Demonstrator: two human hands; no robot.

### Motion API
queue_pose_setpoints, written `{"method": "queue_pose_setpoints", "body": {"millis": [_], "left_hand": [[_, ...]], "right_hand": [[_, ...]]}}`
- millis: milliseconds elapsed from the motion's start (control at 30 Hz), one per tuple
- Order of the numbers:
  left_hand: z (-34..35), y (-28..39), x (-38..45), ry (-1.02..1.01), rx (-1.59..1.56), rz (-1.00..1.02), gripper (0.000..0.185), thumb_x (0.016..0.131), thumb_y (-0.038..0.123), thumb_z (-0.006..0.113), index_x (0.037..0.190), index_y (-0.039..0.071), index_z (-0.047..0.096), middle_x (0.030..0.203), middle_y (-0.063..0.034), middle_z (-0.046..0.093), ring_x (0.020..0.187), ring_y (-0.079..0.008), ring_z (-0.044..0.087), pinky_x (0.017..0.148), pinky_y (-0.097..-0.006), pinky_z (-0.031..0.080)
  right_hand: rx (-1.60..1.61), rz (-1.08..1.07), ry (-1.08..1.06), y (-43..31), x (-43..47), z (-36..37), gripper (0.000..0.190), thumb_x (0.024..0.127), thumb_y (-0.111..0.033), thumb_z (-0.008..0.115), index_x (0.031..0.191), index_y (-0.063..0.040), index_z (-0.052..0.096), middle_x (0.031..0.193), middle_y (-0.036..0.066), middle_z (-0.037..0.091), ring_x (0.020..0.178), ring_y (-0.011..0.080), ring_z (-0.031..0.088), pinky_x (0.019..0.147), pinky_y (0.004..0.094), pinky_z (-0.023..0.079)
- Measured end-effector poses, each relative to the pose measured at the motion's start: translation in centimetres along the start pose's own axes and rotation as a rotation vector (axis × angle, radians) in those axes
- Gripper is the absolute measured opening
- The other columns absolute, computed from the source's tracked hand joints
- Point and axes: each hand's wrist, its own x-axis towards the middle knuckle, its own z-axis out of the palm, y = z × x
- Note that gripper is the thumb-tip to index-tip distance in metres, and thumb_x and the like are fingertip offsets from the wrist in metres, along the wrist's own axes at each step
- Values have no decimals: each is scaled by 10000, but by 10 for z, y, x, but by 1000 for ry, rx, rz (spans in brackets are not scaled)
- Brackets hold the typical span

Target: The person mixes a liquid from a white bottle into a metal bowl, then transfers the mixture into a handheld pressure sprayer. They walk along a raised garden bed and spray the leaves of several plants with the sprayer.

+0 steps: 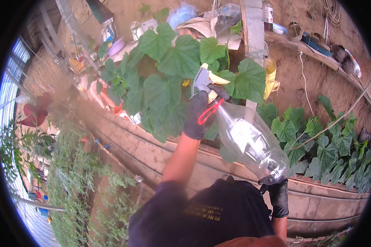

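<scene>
A large clear plastic spray bottle [250,139] is held at a slant in front of my body, its top towards the upper left. My left hand [201,114], in a black glove, grips its neck just beneath the grey trigger spray head [201,78] with a pale yellow lever [219,79]. A red loop [211,111] hangs around the neck. At the bottle's base, my right hand [277,196], also black-gloved, supports it from below. Glare on the plastic hides whether there is liquid inside. Broad cucumber-like leaves [162,91] stand right behind the spray head.
A low tiled ledge [164,157] curves past my body. More leafy plants [324,142] grow at right, below a wooden shelf [321,55] holding a dark bottle [268,15] and sandals. A post [255,34] rises behind the bottle. Strings and a slanting stem [337,120] cross the right side.
</scene>
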Motion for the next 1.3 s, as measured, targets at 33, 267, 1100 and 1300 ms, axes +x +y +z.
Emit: {"method": "queue_pose_setpoints", "body": {"millis": [33, 267, 1100, 1300], "left_hand": [[0, 2, 1, -31, -31, -5, 470, 1095, 428, 505, 1282, 2, 578, 1171, -83, 665, 1090, -223, 648, 997, -379, 513], [1, 3, 1, 162, -134, -47, 477, 1093, 444, 503, 1261, 6, 589, 1129, -76, 658, 1056, -196, 617, 990, -369, 479], [25, 12, -8, 35, 5, -18, 453, 1100, 402, 485, 1276, 6, 618, 1175, -113, 695, 1070, -225, 661, 988, -389, 517], [34, 8, -14, 107, 36, -2, 524, 1085, 491, 489, 1379, 58, 521, 1106, -72, 645, 1021, -203, 620, 951, -418, 516]], "right_hand": [[-73, 149, -41, -1, -7, -5, 739, 946, -519, 675, 1451, -21, 468, 1220, 141, 662, 979, 247, 680, 826, 389, 559], [-190, -337, 237, 3, -15, -2, 1168, 728, -439, 935, 1606, -43, 275, 1566, 115, 432, 1420, 251, 438, 1147, 408, 396], [105, -155, 66, 8, -15, -1, 844, 940, -699, 591, 1553, -144, 426, 1518, 133, 516, 1306, 349, 573, 1088, 519, 492], [817, 213, -188, -15, -26, -2, 656, 1038, -557, 508, 1520, -113, 481, 1491, 133, 559, 1333, 338, 564, 1140, 531, 451]]}}
